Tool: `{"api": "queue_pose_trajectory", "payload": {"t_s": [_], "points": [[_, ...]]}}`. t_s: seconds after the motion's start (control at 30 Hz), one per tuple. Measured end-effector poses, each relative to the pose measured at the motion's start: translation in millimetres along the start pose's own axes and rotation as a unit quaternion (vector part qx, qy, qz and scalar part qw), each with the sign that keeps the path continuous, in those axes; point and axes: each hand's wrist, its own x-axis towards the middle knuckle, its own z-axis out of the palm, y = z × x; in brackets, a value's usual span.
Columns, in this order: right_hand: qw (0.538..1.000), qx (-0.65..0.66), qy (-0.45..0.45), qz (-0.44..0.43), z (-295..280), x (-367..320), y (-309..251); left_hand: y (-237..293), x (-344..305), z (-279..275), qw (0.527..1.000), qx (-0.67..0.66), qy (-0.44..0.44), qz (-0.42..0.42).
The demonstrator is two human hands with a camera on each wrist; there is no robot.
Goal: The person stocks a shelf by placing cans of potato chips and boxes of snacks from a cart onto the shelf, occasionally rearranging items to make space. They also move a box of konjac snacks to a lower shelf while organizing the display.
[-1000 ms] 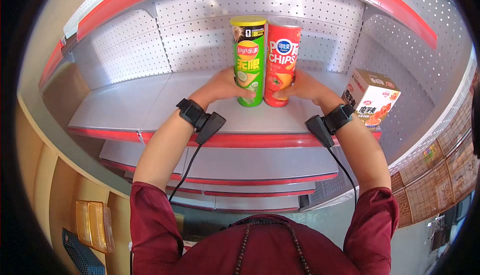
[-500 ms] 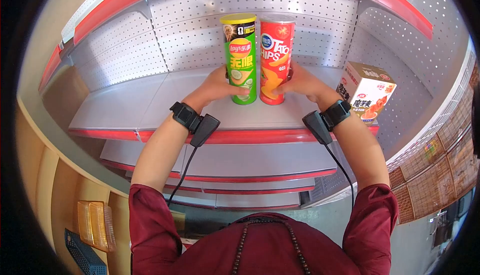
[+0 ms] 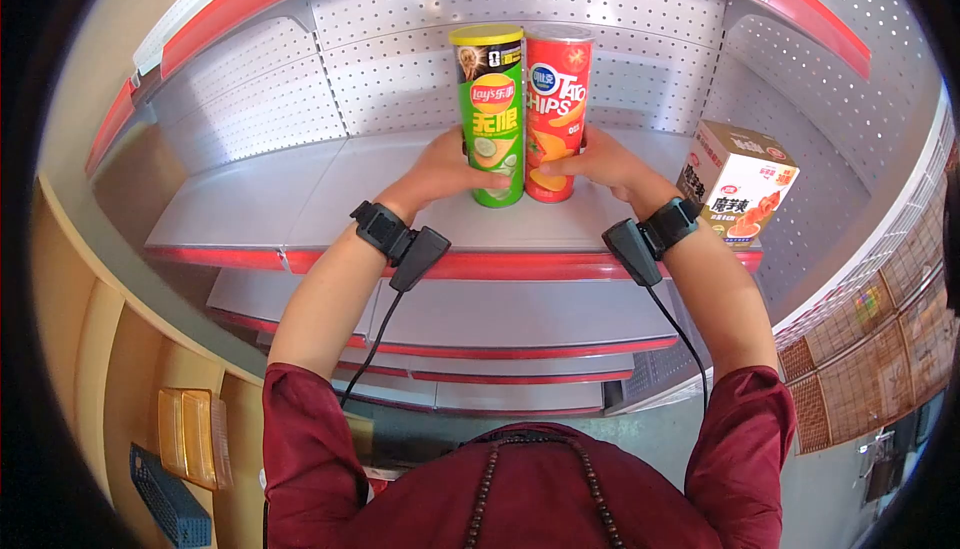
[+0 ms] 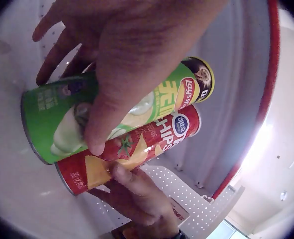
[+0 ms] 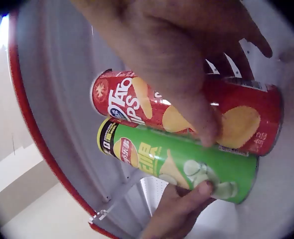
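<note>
A green Lay's potato chip can point(image 3: 492, 139) with a yellow lid stands upright on the shelf point(image 3: 380, 219). My left hand point(image 3: 438, 171) holds it low on its left side, thumb across the front and fingers behind. Close at its right stands a red potato chip can point(image 3: 560, 114), its label turned partly leftward. My right hand point(image 3: 618, 167) holds that one from the right, with its thumb point(image 5: 207, 124) over the lower front. Both wrist views show the two cans side by side, with the fingers reaching past their far sides.
On the right of the same shelf stands a white and brown box point(image 3: 742, 194) with red food pictures. A perforated back panel point(image 3: 400, 59) rises behind the cans, and a red-edged shelf point(image 3: 800, 14) overhangs them. Lower shelves point(image 3: 520, 314) lie beneath. Amber and dark baskets sit at lower left.
The red can has turned, so its lettering faces more to the left. A gap between the cans half a second ago has narrowed. Both hands stay on their cans.
</note>
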Motion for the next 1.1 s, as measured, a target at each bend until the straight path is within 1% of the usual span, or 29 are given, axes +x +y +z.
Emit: {"api": "queue_pose_trajectory", "payload": {"t_s": [0.03, 0.1, 0.2, 0.37, 0.53, 0.6, 0.8, 0.93, 1.1], "points": [[1.000, 0.000, -0.002, 0.000, -2.9, 1.9, 3.4, -0.8, -0.5, -0.4, 1.000, 0.003, 0.001, -0.003], [0.999, -0.035, 0.033, -0.004, -6.1, 2.8, 6.6, -0.4, -1.7, 0.0, 1.000, 0.005, 0.002, -0.008], [0.999, -0.021, 0.031, 0.002, -5.1, -0.4, 5.1, 1.8, -2.0, 1.3, 1.000, -0.006, -0.002, -0.007], [0.999, -0.023, 0.023, 0.005, -3.2, -4.5, -0.8, 4.7, -2.6, 0.9, 0.999, 0.032, 0.008, -0.031], [0.999, -0.018, 0.025, 0.014, -2.5, -16.6, -10.7, 7.2, -6.7, -4.0, 0.999, 0.029, -0.003, -0.042], [0.996, -0.062, 0.045, 0.055, -2.7, -28.1, -22.5, 6.6, -7.1, -4.3, 0.999, 0.030, -0.008, -0.045], [0.995, -0.046, 0.059, 0.063, -0.1, -32.5, -25.8, 11.6, -9.6, -6.0, 0.998, 0.029, -0.019, -0.048], [0.994, -0.060, 0.053, 0.069, -3.2, -26.2, -18.5, 9.5, -8.0, -5.0, 0.999, 0.014, -0.014, -0.046], [0.992, -0.069, 0.029, 0.105, -2.9, -23.8, -17.5, 8.7, -3.0, -0.8, 0.999, 0.003, -0.011, -0.031]]}}
